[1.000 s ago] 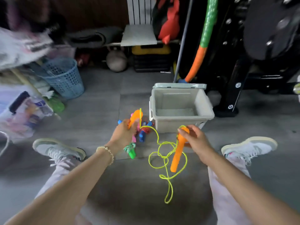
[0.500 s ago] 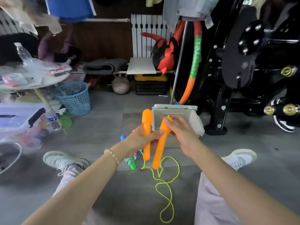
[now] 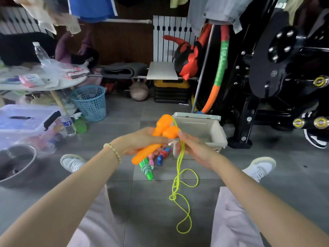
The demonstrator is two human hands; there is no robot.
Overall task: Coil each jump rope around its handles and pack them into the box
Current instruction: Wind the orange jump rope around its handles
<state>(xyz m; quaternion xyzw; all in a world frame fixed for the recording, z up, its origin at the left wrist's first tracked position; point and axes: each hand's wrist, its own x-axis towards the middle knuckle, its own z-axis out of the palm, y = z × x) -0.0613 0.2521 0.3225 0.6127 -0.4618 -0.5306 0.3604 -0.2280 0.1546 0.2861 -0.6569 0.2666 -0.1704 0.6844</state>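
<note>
1. Gripping both orange handles side by side in the left hand, fingers curled round the shafts, thick ends up and tilted toward the box; bundled this way, most likely, to give the cord a single core to wind on.
2. Pinching the yellow rope in the right hand, just beside the thick ends where the cord leaves the handles (thumb and fingers closed on the cord, nothing else in that hand); probably placed there to keep the line taut for a first turn.
3. Below the pinch, hanging slack in two strands, then trailing in loose loops onto the floor between the knees; not yet coiled.
4. Held up in the air, in front of the near left corner of the box, which stands open-topped on the floor beyond the hands; touching it or not, cannot tell.
5. Lying on the floor under the hands, just beside that same corner: a green rope, a pink rope and a blue rope, each already wound round its handles, none yet packed.
</note>
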